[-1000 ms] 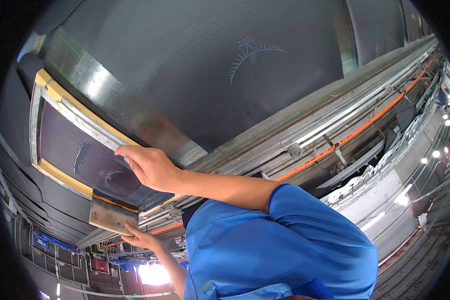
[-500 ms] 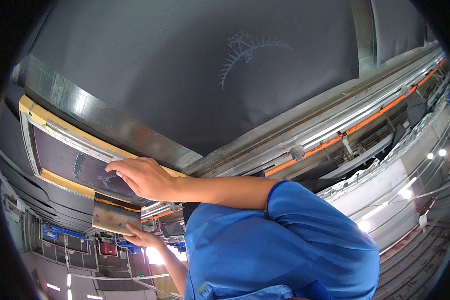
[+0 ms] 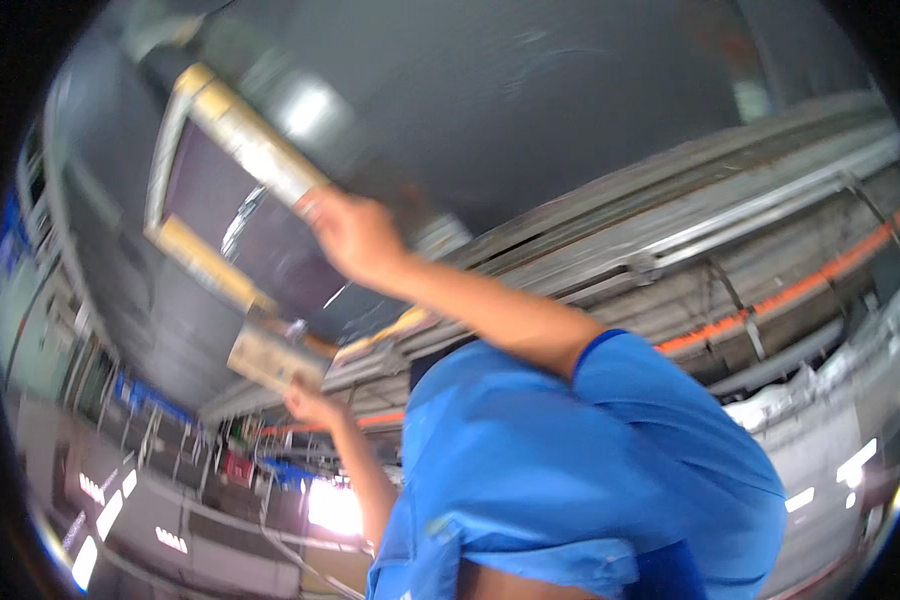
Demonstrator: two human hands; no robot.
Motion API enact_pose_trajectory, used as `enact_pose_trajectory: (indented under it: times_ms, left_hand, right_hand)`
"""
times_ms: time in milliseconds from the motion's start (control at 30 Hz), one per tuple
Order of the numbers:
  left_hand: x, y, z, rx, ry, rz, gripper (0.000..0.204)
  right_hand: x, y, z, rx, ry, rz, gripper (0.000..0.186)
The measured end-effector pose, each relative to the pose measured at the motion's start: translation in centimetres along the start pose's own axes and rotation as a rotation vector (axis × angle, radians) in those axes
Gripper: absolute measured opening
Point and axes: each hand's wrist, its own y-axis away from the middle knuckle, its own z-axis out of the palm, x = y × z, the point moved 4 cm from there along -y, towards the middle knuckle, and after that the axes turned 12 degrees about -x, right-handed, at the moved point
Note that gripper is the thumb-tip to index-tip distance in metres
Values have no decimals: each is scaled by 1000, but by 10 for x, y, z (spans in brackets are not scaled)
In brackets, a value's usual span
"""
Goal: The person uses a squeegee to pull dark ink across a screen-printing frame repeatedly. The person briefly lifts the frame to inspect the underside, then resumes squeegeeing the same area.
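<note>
A yellow-edged screen printing frame (image 3: 205,262) with dark mesh lies tilted at the left, over the dark sheets. On its far side rail my right hand (image 3: 355,238) is closed, the fingers wrapped round the edge. My left hand (image 3: 310,402) grips a wooden squeegee (image 3: 270,362) by its lower edge, beside the near end of the frame. The squeegee is a flat, pale board with stains. Motion blurs both hands, and the thumb of the right one is hard to make out. A whitish streak (image 3: 240,225) crosses the mesh.
A dark sheet (image 3: 530,120) with a faint pale print covers the long table. Metal rails (image 3: 750,225) and an orange strip (image 3: 800,302) run along the table's side at right. More dark sheets (image 3: 135,290) lie beyond the frame at left.
My right hand has gone from hovering over the mesh to gripping the frame's rail. The view has turned, and the frame stands at a different tilt. The squeegee stays in my left hand.
</note>
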Motion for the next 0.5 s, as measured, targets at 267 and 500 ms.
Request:
enact_pose_trajectory:
  times_ms: [267,500]
  left_hand:
    - [20,-31,20,-208,-54,376,22]
    - [-50,-68,4,-77,-464,437,45]
  right_hand:
    - [-5,-20,-13,135,151,-232,23]
    - [2,-9,0,112,215,-175,23]
